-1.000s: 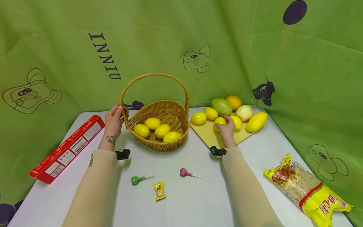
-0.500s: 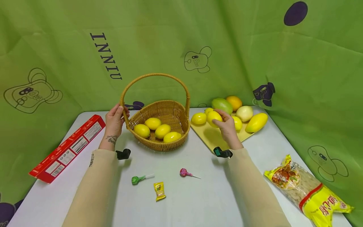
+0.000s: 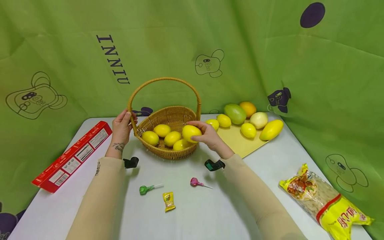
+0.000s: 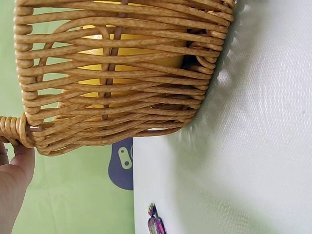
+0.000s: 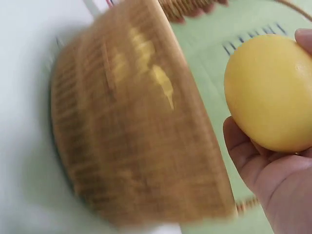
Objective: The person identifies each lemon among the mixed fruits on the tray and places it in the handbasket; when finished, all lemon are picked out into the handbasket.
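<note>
On the white table [image 3: 192, 216], the basket [image 3: 160, 153] is gripped by its handle [image 3: 164, 79] in the left hand [image 3: 121, 129], while by the right hand [image 3: 211, 137] a lemon [image 3: 190, 133] is grasped near the basket's right side, four more lemons [image 3: 172, 138] being contained inside.

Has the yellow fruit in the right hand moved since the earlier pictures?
Yes: in the head view, the yellow fruit has gone left, from the yellow board to the right side of the basket.

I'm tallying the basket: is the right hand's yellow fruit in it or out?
Out: the right hand holds the yellow fruit above the basket, with a gap showing in the right wrist view.
</note>
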Tool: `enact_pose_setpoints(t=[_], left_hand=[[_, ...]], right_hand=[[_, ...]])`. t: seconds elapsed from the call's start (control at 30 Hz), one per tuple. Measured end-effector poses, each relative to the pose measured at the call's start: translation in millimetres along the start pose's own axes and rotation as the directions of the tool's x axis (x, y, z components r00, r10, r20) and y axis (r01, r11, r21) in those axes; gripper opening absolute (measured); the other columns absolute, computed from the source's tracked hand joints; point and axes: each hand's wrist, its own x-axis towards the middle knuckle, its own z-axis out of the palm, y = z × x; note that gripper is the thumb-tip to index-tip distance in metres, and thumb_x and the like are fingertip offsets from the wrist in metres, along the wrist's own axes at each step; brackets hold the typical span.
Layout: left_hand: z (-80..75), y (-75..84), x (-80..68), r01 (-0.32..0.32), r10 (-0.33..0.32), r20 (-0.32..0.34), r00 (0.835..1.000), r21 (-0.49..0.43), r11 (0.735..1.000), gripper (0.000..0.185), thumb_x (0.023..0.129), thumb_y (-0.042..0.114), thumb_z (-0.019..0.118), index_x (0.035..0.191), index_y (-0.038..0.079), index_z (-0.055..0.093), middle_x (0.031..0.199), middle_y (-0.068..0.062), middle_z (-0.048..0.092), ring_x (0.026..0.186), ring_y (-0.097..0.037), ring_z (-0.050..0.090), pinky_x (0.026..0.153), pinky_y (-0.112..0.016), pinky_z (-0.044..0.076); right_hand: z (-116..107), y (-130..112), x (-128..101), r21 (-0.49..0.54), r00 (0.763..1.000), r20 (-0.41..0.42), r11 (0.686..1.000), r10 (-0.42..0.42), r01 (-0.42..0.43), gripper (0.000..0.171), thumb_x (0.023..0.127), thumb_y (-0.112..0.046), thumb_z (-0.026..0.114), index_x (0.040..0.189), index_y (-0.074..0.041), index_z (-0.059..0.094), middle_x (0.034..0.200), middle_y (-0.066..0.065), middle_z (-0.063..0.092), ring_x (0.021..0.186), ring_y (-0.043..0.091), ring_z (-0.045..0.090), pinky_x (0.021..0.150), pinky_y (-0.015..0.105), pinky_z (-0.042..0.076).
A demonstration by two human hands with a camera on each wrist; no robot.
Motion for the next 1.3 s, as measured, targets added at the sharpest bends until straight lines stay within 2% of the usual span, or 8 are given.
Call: enact_pose_setpoints(t=[0.23,0.37,0.5,0.63,0.8,1.03,1.17,1.3], left_hand=[[0.1,-0.5,-0.7,-0.017,0.017,0.006,1.000,-0.002,1.000,0.016,0.089,0.019,0.061,0.102,0.016,0.069,0.082,-0.003,0.066,0.076,-0.012,0.062,0.073,-0.023,0.054],[2.3,-1.0,-0.8,-0.022,0.022,0.005,1.000,-0.005,1.000,0.015,0.088,0.020,0.061,0.100,0.016,0.070,0.082,-0.003,0.066,0.075,-0.012,0.061,0.072,-0.023,0.054],[3.3,-1.2,0.3,-0.026,0.026,0.000,1.000,-0.004,1.000,0.014,0.089,0.019,0.061,0.099,0.017,0.070,0.082,-0.003,0.066,0.075,-0.012,0.061,0.072,-0.023,0.054],[1.9,-1.4,1.3,-0.032,0.032,-0.009,0.999,-0.006,0.999,0.013,0.089,0.017,0.060,0.097,0.018,0.071,0.081,-0.003,0.066,0.074,-0.012,0.061,0.071,-0.023,0.054],[-0.1,-1.9,0.9,-0.033,0.033,-0.003,0.999,-0.002,0.999,0.015,0.090,0.017,0.059,0.098,0.019,0.071,0.081,-0.002,0.066,0.075,-0.012,0.061,0.071,-0.023,0.054],[1.5,-0.5,-0.7,-0.023,0.023,-0.006,1.000,-0.007,1.000,0.015,0.090,0.017,0.058,0.098,0.019,0.071,0.082,-0.003,0.066,0.075,-0.012,0.062,0.071,-0.022,0.054],[2.1,0.4,-1.2,-0.016,0.016,-0.009,1.000,-0.019,1.000,0.014,0.090,0.016,0.059,0.097,0.018,0.071,0.081,-0.003,0.067,0.074,-0.012,0.062,0.071,-0.022,0.054],[1.9,0.2,-1.3,-0.007,0.007,-0.018,1.000,-0.010,1.000,0.015,0.090,0.016,0.059,0.097,0.019,0.071,0.081,-0.002,0.067,0.074,-0.012,0.062,0.071,-0.022,0.054]], right_hand=[[40,0,20,-0.069,0.994,0.112,0.997,-0.019,0.027,0.057,0.078,0.008,0.064,0.131,0.006,0.044,0.136,0.023,0.045,0.120,0.034,0.046,0.101,0.039,0.041],[48,2,22,-0.010,0.994,0.094,0.998,-0.056,0.057,0.057,0.079,0.013,0.061,0.132,0.007,0.041,0.138,0.027,0.040,0.130,0.042,0.034,0.109,0.048,0.029],[43,3,17,0.027,0.994,0.058,0.996,-0.089,0.087,0.055,0.079,0.014,0.061,0.130,0.007,0.041,0.135,0.030,0.040,0.129,0.042,0.035,0.109,0.051,0.027],[30,4,10,0.063,0.994,0.004,0.992,-0.110,0.110,0.056,0.078,0.016,0.060,0.130,0.008,0.041,0.132,0.028,0.045,0.125,0.033,0.044,0.108,0.052,0.028],[6,2,-1,0.106,0.990,-0.094,0.988,-0.107,0.117,0.058,0.076,0.019,0.058,0.130,0.011,0.039,0.126,0.015,0.054,0.114,0.014,0.053,0.108,0.054,0.027],[-38,-1,-21,0.082,0.968,-0.221,0.987,-0.116,0.137,0.058,0.077,0.020,0.057,0.131,0.011,0.037,0.129,0.021,0.049,0.121,0.027,0.047,0.108,0.053,0.027],[-65,1,-28,0.098,0.940,-0.318,0.982,-0.123,0.161,0.059,0.077,0.020,0.056,0.132,0.011,0.036,0.121,0.006,0.056,0.117,0.021,0.049,0.108,0.054,0.024],[-91,6,-34,0.092,0.890,-0.442,0.981,-0.114,0.171,0.057,0.078,0.020,0.056,0.131,0.007,0.039,0.116,-0.001,0.057,0.115,0.019,0.050,0.109,0.051,0.025]])
